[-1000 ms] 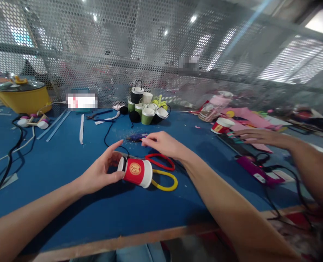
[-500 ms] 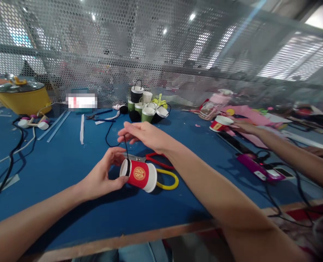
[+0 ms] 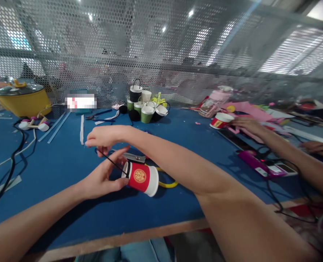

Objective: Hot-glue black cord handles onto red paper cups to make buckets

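Note:
A white paper cup point(image 3: 141, 177) with a red band and gold emblem lies on its side, its white rim toward the right. My left hand point(image 3: 104, 177) is closed on its left end, thumb in front. Black cord point(image 3: 110, 161) is wound round that end, and a length of it runs up to the left, taut. My right hand point(image 3: 103, 140) crosses above my left one with its fingers closed on this cord. Behind the cup lie scissors point(image 3: 135, 157) with yellow and red handles, partly covered by my right arm.
Small green, black and white cups point(image 3: 147, 113) stand at the back. Far left is a yellow pot point(image 3: 25, 103). At right, another person's hand point(image 3: 248, 125) holds a red-banded cup point(image 3: 221, 120) near a purple power bank point(image 3: 259, 165) and cables.
My right hand has moved left and slightly down, swinging the cord from upright to a leftward slant. The cup remains in my left hand.

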{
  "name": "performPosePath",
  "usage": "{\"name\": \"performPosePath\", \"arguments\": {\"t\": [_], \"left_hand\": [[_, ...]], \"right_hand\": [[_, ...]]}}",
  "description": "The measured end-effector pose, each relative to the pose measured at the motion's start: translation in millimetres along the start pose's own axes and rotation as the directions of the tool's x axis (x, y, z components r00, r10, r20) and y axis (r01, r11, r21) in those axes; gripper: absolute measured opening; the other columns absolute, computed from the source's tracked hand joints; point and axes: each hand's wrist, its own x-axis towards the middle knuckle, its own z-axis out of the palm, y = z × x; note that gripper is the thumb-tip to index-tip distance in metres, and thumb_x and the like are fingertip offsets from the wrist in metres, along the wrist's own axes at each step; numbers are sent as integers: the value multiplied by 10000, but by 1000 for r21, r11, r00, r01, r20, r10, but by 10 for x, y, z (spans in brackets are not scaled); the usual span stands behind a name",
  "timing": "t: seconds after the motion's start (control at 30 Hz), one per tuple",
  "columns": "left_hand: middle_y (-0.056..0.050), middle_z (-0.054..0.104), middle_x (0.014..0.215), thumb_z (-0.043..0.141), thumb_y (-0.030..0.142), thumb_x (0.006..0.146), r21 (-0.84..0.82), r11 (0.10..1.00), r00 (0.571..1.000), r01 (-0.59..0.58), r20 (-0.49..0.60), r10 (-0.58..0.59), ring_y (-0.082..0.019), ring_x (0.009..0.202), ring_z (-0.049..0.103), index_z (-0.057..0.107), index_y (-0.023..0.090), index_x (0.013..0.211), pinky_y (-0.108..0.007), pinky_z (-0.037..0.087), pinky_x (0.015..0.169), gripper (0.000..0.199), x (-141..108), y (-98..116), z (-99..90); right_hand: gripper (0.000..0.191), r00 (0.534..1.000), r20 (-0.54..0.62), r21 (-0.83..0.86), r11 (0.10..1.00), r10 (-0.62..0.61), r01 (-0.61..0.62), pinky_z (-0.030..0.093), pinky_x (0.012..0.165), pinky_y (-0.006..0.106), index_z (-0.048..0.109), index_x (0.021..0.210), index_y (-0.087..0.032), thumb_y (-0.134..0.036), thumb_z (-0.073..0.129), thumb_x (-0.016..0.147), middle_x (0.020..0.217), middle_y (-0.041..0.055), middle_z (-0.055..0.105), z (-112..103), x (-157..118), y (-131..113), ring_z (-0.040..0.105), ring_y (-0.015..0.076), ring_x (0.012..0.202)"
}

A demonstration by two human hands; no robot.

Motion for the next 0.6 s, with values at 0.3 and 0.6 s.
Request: {"name": "performPosePath", "arguments": {"t": [0.3,0.6], "left_hand": [[-52,468,1089,599,206,766,-28,997,992,-73,-102,70,-190,987,476,43,345,1395,-386,344,930,850,-6,-21,-2],[-55,492,1081,591,217,768,-19,999,990,-51,-131,48,-196,985,487,35,326,1399,-382,372,900,848,10,16,-7]], "right_hand": [[258,743,-597,-86,897,303,-434,400,545,219,638,792,-108,-159,387,823,690,73,654,-334,-465,844,568,117,549],[171,651,-578,11,802,492,-597,384,552,263,508,520,-182,-166,622,646,611,69,576,202,-1018,1297,566,187,647]]}}
